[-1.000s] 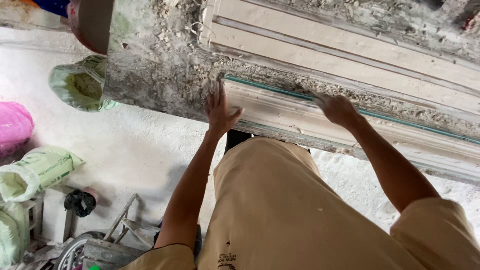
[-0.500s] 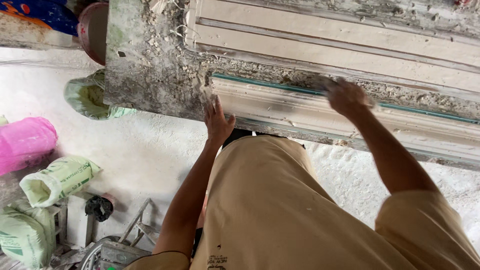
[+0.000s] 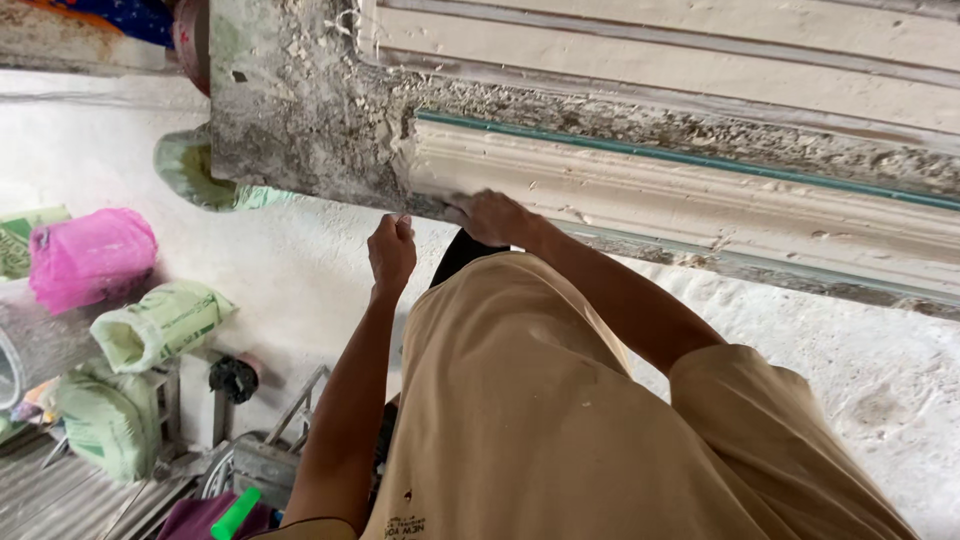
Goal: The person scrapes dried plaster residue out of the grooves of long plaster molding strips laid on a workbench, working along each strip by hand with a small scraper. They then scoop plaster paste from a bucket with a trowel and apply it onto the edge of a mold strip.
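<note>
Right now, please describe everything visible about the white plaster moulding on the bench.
The white plaster moulding is a long strip with stepped, curved ridges, lying flat along the crusted bench. A thin green line borders its far edge. Its surface looks matte and chipped in places. The right hand presses on its left end; the left hand hangs just before it.

A white dusty floor (image 3: 300,290) in daylight, with pale green sacks (image 3: 160,325) and a pink bag (image 3: 90,255) at its edge.

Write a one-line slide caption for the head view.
Right hand pressed on white plaster moulding, left hand closed beside it.
</note>
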{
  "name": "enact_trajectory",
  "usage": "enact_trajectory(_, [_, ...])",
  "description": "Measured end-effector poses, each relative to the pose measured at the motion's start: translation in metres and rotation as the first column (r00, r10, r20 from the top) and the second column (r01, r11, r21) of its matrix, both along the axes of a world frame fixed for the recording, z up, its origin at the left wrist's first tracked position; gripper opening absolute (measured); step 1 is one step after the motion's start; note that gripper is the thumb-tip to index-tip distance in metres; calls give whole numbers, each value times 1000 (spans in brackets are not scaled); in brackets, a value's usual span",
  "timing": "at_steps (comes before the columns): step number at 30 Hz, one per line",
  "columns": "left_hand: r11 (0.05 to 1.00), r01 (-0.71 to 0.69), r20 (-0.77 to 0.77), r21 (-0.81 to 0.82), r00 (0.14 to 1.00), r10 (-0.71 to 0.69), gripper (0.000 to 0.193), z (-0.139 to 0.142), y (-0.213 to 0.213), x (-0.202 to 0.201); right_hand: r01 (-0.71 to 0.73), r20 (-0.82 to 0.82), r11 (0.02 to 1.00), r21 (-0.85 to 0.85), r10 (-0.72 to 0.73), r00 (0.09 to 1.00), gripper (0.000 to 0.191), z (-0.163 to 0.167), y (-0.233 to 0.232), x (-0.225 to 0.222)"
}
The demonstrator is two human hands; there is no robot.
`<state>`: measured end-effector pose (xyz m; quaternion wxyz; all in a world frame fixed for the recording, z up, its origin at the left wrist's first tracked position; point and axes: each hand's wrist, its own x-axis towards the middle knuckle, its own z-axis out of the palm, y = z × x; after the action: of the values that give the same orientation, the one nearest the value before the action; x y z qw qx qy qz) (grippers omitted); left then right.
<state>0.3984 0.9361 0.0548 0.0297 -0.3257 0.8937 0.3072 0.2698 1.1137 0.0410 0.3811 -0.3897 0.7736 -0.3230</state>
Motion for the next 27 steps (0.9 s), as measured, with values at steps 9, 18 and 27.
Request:
enact_trajectory(9, [997,-59,-44,41,997,61,22,-17,-8,13,-237,-379,945,226,310,872,43,-39,119,36])
enact_trajectory(18, [960,-29,-61,279,997,48,27,-11,-26,-11,-18,-440,994,-110,-32,898,29,-42,20,29])
enact_trajectory(27, [950,-45,-91,309,993,76,35,-8,-118,4,151,-498,812,563,188,846,35,5,5,-107])
